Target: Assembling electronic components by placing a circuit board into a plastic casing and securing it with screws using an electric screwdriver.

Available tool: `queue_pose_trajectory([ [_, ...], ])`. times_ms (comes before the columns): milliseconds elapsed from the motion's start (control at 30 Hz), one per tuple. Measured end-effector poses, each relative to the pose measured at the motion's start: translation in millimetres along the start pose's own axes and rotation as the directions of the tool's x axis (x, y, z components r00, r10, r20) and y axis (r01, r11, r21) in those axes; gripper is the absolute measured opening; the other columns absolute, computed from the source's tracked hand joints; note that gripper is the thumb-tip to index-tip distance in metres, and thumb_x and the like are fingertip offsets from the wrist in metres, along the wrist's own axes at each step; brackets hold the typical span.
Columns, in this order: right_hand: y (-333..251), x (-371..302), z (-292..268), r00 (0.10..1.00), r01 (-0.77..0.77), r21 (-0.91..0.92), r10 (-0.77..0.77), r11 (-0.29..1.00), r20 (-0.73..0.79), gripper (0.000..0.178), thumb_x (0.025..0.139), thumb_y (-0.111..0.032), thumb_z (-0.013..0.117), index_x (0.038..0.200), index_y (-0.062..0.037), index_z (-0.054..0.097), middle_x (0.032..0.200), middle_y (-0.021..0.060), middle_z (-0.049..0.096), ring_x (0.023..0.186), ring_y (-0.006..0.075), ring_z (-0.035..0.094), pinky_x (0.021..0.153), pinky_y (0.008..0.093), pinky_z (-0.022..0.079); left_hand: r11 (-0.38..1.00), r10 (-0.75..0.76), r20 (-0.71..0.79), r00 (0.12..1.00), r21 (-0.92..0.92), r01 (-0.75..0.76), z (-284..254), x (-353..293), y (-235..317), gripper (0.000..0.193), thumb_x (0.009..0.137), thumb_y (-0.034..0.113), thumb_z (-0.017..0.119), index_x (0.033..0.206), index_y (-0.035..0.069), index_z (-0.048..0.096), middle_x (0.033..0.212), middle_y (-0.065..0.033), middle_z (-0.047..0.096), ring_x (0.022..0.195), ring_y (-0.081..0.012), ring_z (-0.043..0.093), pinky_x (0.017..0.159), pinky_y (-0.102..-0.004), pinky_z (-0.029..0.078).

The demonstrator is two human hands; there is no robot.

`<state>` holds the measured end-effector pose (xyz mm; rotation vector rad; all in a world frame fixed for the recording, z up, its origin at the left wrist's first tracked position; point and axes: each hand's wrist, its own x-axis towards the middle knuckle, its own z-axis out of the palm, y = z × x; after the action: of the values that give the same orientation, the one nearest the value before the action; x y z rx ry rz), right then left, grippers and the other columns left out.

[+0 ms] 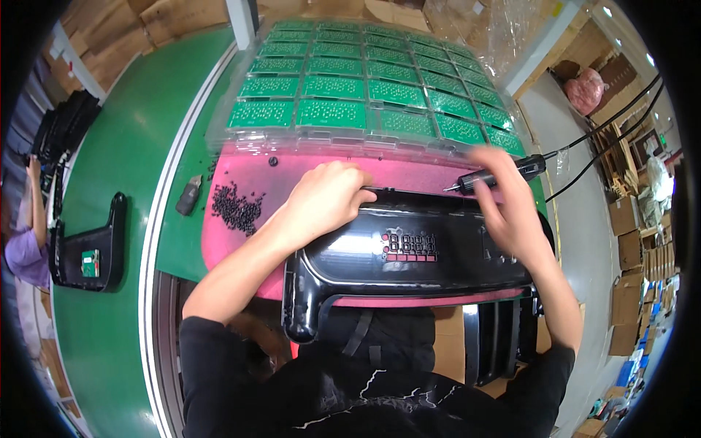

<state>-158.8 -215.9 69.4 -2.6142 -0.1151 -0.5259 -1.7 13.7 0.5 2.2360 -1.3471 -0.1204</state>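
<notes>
A glossy black plastic housing (358, 263) lies in front of me, with a raised arm at its left end and digit-shaped cutouts near its middle. At its far edge, my left hand (330, 196) is closed with curled fingers on the rim. An electric screwdriver (535, 166), black and corded, lies beyond the housing's right part, its tip toward the left. My right hand (511, 208) is over the screwdriver, thumb on the near side and fingers on the far side. Motion blurs these fingers, so a firm grip cannot be made out. Small black screws (235, 208) form a pile on the pink mat (281, 175).
Clear plastic trays (343, 139) of green circuit boards (332, 113) stand beyond the mat. A dark tool (189, 196) lies left of the screws. On the green table (109, 219), another black housing (113, 248) sits near a person in purple (25, 252). Cables (613, 120) run off right.
</notes>
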Motion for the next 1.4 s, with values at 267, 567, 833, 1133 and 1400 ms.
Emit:
queue_pose_trajectory([
  [267, 77, 111, 84, 0.985, 0.047, -0.385, 0.022, 0.922, 0.173, 0.044, 0.099, -0.036, 0.05, 0.13, -0.0052, 0.056, 0.153, 0.016, 0.036, 0.142, 0.0345, 0.032, 0.115, 0.0525, 0.026, 0.992, 0.112, -0.112, 0.987, -0.051, -0.118, -2, 2, -10, 0.019, 0.081, 0.014, 0.071, 0.093, -0.001, 0.07, 0.088, -0.0164, 0.067, 0.089, -0.0363, 0.063, 0.08, -0.0451, 0.05],
  [567, 38, 93, 45, 0.924, 0.25, -0.227, -0.302, 0.941, -0.234, 0.029, 0.085, -0.003, 0.064, 0.114, -0.003, 0.062, 0.119, 0.0108, 0.062, 0.117, 0.0289, 0.056, 0.1, 0.0403, 0.041, 0.968, 0.225, -0.503, 0.835, 0.016, -0.251, -14, 7, -8, 0.039, 0.071, 0.008, 0.082, 0.107, 0.003, 0.067, 0.106, -0.012, 0.069, 0.1, -0.029, 0.063, 0.085, -0.0379, 0.052],
  [833, -14, 40, 24, 0.984, 0.168, 0.295, -0.178, 0.941, 0.009, 0.024, 0.085, 0.004, 0.06, 0.108, 0.0001, 0.062, 0.106, 0.0151, 0.066, 0.103, 0.0297, 0.065, 0.089, 0.0362, 0.051, 0.897, 0.44, -0.397, 0.806, 0.15, -0.416, -29, 5, 4, 0.071, 0.057, 0.003, 0.085, 0.125, 0.004, 0.063, 0.12, -0.0121, 0.063, 0.109, -0.0308, 0.06, 0.092, -0.0398, 0.051],
  [1133, -9, -9, 12, 0.987, -0.045, 0.227, 0.079, 0.973, -0.14, 0.008, 0.089, -0.004, 0.067, 0.095, 0.0006, 0.065, 0.075, 0.0073, 0.067, 0.065, 0.0131, 0.066, 0.063, 0.024, 0.051, 0.876, 0.468, -0.256, 0.846, 0.011, -0.481, -31, -2, 17, 0.062, 0.057, 0.018, 0.085, 0.114, 0.0, 0.068, 0.107, -0.0133, 0.065, 0.095, -0.0303, 0.063, 0.083, -0.0397, 0.051],
  [1400, 7, -42, 6, 0.932, -0.232, 0.34, 0.108, 0.911, 0.347, 0.071, 0.058, -0.029, 0.094, 0.113, -0.0018, 0.059, 0.107, 0.01, 0.065, 0.093, 0.0244, 0.065, 0.083, 0.0336, 0.052, 0.913, 0.374, 0.052, 0.926, -0.198, -0.357, -25, -11, 16, 0.063, 0.051, 0.02, 0.087, 0.108, -0.002, 0.069, 0.098, -0.0118, 0.068, 0.081, -0.0269, 0.063, 0.073, -0.0366, 0.052],
])
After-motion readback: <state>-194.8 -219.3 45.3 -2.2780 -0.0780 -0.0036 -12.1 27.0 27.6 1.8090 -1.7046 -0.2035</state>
